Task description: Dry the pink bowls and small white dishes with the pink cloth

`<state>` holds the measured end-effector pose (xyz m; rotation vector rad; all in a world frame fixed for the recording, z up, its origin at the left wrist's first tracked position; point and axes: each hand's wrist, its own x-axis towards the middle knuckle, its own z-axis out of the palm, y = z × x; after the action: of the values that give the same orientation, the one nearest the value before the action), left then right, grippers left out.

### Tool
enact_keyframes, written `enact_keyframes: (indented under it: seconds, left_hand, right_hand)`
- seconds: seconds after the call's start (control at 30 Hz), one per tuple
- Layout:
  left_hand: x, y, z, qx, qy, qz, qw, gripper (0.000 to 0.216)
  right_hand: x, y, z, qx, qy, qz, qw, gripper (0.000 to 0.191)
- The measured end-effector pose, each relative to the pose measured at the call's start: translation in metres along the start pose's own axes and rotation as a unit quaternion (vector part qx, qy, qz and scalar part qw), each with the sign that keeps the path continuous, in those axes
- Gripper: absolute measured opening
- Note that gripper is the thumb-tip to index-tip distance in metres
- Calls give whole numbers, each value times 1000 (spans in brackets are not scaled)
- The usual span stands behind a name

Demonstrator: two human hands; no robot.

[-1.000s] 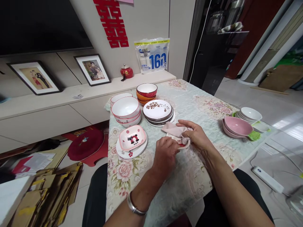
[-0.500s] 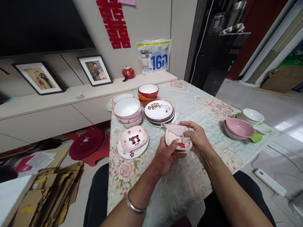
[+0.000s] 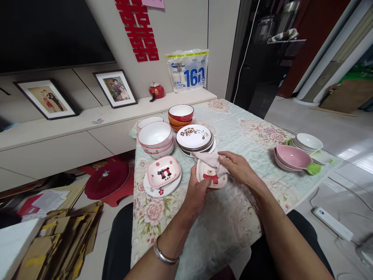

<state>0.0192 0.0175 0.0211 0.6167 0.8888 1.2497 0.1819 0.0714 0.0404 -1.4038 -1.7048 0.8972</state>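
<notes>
My left hand (image 3: 199, 190) grips a small cream dish (image 3: 214, 181) with a bear in red printed on its inside, thumb over the near rim. Pinched in my right hand (image 3: 237, 165) is a pale pink cloth (image 3: 210, 158), draped over the dish's far and right rim. To the left, a pink-rimmed cat dish (image 3: 163, 172) rests on a white plate (image 3: 159, 192). Just beyond my hands stands a stack of plates (image 3: 194, 136) with a brown flower pattern.
White bowls with red rims (image 3: 155, 134) and red and orange bowls (image 3: 181, 112) are stacked at the back left. At the right edge sit pink leaf-shaped dishes (image 3: 294, 156) and small white bowls (image 3: 309, 140). A flowered cloth (image 3: 221, 233) covers the table.
Both hands have moved left with the dish, which is now turned more face-up. The right hand has shifted the cloth toward the dish's far rim.
</notes>
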Motion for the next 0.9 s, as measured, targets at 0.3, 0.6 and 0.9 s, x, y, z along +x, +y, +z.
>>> enact_keyframes:
  seconds: [0.3, 0.6, 0.9]
  left_hand:
    - [-2, 1, 0, -18, -44, -22, 999, 66]
    - [-1, 1, 0, -33, -30, -23, 999, 71]
    - [-2, -1, 1, -33, -29, -21, 999, 67]
  right_hand:
    - [-15, -36, 19, 67, 121, -160, 977, 29]
    - [-34, -59, 14, 133, 121, -215, 960, 18]
    - [-30, -51, 5, 152, 106, -133, 974, 19]
